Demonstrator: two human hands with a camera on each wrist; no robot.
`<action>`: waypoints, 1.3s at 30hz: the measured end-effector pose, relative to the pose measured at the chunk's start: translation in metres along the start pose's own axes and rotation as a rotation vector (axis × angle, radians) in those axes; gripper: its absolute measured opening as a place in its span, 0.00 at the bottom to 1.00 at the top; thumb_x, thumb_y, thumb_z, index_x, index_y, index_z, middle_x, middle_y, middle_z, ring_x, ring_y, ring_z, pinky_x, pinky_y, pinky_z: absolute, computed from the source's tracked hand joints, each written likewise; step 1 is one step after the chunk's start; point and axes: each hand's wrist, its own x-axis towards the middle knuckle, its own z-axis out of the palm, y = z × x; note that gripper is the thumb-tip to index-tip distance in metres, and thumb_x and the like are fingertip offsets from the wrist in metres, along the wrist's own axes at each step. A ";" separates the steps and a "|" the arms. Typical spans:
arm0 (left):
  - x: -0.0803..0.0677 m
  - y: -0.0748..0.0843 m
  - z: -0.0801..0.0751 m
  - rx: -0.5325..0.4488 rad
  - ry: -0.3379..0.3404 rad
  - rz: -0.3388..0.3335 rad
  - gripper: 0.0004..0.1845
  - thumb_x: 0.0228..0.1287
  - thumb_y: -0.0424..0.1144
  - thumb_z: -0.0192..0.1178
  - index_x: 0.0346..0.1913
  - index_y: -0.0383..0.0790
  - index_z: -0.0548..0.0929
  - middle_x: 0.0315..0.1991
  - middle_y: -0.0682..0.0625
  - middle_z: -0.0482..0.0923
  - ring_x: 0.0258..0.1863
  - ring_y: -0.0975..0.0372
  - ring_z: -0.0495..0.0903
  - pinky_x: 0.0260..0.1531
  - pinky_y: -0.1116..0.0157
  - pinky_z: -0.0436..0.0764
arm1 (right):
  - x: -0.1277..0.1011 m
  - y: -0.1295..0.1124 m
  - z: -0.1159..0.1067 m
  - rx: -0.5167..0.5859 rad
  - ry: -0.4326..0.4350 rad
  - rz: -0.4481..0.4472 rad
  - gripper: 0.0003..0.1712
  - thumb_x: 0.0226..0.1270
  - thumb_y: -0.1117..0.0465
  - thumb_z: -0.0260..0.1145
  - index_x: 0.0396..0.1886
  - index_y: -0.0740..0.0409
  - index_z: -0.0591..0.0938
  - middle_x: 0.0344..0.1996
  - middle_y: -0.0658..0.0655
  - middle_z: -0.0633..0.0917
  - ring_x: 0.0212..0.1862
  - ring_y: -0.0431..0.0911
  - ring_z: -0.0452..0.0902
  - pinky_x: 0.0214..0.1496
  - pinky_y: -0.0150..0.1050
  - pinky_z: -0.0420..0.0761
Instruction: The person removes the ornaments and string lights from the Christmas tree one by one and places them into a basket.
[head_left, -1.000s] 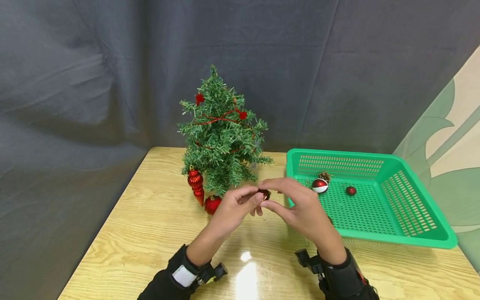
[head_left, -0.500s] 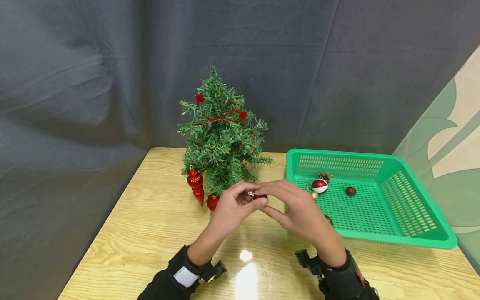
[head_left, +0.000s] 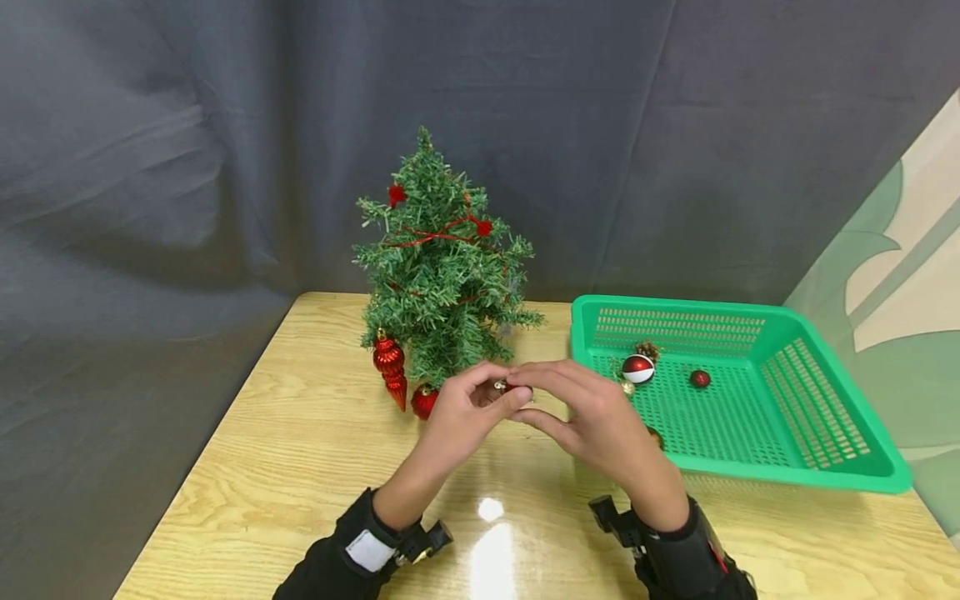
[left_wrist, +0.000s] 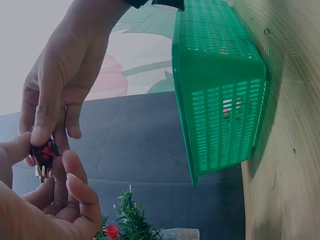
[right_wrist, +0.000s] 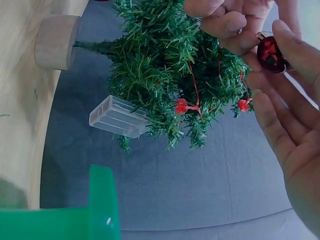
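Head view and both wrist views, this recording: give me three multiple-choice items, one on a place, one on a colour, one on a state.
1. Where is the small dark red bauble?
A. In the basket
B. Between the fingertips of both hands
C. On the tree top

2. What colour is the perforated plastic basket?
A. Green
B. Blue
C. White

3. How does the small artificial Christmas tree stand?
A. On its side
B. Inside the basket
C. Upright on the wooden table

Answers: 1 B, the left hand and right hand both pinch it in front of the tree. 2 A, its walls are bright green. 3 C, it stands upright beside the basket.
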 end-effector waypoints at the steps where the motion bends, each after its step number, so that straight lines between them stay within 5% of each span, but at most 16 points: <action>1: 0.000 0.000 0.000 -0.009 -0.001 -0.002 0.13 0.66 0.45 0.66 0.50 0.43 0.86 0.43 0.46 0.85 0.34 0.63 0.81 0.34 0.69 0.80 | 0.001 0.000 0.000 -0.010 0.001 0.001 0.21 0.56 0.61 0.77 0.51 0.53 0.86 0.47 0.52 0.89 0.49 0.46 0.85 0.51 0.37 0.83; 7: 0.003 -0.001 -0.003 -0.034 0.008 -0.039 0.13 0.67 0.47 0.65 0.48 0.44 0.86 0.36 0.45 0.83 0.31 0.62 0.81 0.32 0.66 0.78 | 0.006 -0.001 0.002 -0.045 -0.014 0.007 0.22 0.54 0.64 0.77 0.51 0.53 0.86 0.46 0.52 0.90 0.47 0.46 0.86 0.45 0.39 0.85; 14: 0.004 -0.001 -0.004 -0.001 -0.006 -0.049 0.15 0.69 0.48 0.63 0.50 0.41 0.86 0.42 0.41 0.85 0.32 0.62 0.83 0.36 0.64 0.80 | 0.005 0.001 -0.003 -0.021 -0.035 0.035 0.22 0.56 0.65 0.76 0.52 0.53 0.86 0.47 0.52 0.89 0.48 0.45 0.87 0.39 0.34 0.83; 21: 0.002 -0.002 -0.007 -0.009 0.030 -0.054 0.13 0.73 0.44 0.58 0.51 0.42 0.85 0.37 0.39 0.82 0.30 0.62 0.81 0.34 0.67 0.79 | 0.006 0.006 -0.012 -0.046 -0.069 0.033 0.24 0.56 0.66 0.75 0.55 0.52 0.85 0.47 0.51 0.89 0.35 0.38 0.84 0.31 0.27 0.76; 28: 0.002 0.000 -0.006 -0.032 0.029 -0.076 0.14 0.78 0.39 0.51 0.57 0.48 0.85 0.36 0.45 0.83 0.31 0.61 0.81 0.34 0.68 0.76 | 0.008 0.019 -0.020 -0.107 -0.159 0.052 0.23 0.56 0.63 0.76 0.54 0.52 0.85 0.45 0.51 0.89 0.37 0.40 0.85 0.33 0.32 0.80; 39: -0.001 0.005 -0.008 -0.061 0.001 -0.018 0.14 0.78 0.38 0.49 0.52 0.39 0.85 0.35 0.41 0.82 0.30 0.62 0.81 0.33 0.71 0.77 | 0.018 0.051 -0.046 -0.203 -0.316 0.130 0.19 0.60 0.60 0.74 0.53 0.49 0.85 0.42 0.48 0.89 0.39 0.41 0.86 0.39 0.39 0.85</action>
